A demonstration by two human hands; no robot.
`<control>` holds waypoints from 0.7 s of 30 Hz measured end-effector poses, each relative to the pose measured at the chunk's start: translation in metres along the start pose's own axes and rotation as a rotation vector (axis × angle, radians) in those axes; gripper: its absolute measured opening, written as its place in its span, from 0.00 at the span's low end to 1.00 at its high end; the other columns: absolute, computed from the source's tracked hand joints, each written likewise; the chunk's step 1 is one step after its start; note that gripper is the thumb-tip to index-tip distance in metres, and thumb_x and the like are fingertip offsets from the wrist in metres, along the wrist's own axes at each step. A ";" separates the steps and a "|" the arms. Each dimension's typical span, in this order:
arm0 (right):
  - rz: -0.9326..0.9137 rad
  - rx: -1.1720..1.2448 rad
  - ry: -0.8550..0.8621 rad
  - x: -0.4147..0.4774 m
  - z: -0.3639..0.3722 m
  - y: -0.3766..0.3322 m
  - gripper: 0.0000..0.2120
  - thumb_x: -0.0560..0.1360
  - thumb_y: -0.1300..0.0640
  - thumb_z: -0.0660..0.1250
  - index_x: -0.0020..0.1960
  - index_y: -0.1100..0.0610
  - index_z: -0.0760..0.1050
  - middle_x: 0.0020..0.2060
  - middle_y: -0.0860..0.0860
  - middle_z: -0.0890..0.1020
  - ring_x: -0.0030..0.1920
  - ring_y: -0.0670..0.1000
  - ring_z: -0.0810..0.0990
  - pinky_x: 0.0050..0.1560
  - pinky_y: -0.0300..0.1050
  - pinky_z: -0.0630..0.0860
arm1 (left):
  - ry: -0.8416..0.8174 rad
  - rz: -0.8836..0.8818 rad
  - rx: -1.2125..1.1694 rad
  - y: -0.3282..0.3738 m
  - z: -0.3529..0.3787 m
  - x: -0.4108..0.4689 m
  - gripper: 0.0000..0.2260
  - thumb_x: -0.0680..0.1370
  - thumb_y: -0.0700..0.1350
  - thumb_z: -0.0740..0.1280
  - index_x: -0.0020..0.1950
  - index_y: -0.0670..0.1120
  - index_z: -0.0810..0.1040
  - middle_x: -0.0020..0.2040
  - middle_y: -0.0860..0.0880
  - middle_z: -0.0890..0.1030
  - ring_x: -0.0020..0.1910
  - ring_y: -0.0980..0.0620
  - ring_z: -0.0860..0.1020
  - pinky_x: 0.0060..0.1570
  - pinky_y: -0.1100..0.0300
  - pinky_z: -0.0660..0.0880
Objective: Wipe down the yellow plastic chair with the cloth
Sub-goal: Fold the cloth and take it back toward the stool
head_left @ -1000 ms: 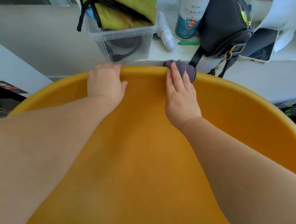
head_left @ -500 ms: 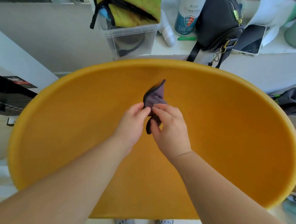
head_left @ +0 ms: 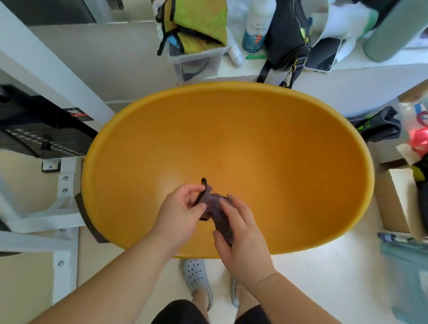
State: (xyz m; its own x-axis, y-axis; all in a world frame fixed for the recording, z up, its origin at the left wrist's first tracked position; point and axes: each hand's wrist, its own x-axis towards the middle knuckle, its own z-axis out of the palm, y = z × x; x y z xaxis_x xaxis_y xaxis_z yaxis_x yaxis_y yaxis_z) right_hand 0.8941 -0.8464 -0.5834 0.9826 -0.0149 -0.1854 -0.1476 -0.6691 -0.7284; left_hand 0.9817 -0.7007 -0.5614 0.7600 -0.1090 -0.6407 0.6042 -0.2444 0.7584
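since a second ago both hands have left the far rim and drawn back over the near part of the chair [head_left: 283, 153]. the left hand [head_left: 180, 210] pinches a dark edge of the cloth [head_left: 216, 212]; the right hand [head_left: 243, 238] curls round the bunched remainder. the cloth sits between them over the near seat; whether it touches the seat i cannot tell. step in hand, in my judgement: refolding between passes. the next move calls for one flat face under a palm, then strokes across the seat.
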 end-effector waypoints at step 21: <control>-0.024 -0.161 -0.059 -0.091 -0.152 -0.062 0.06 0.76 0.52 0.65 0.50 0.52 0.77 0.46 0.49 0.82 0.50 0.55 0.78 0.50 0.54 0.75 | -0.463 0.396 0.479 0.105 0.022 -0.166 0.21 0.70 0.34 0.63 0.54 0.57 0.76 0.38 0.51 0.79 0.34 0.45 0.77 0.35 0.51 0.77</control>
State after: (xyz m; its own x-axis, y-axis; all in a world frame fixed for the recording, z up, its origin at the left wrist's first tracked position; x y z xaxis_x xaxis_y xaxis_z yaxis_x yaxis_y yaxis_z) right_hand 0.8314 -0.9167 -0.4207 0.9767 0.0430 -0.2104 -0.0991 -0.7789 -0.6192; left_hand 0.9135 -0.7298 -0.3782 0.6564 -0.6412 -0.3976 0.0591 -0.4817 0.8744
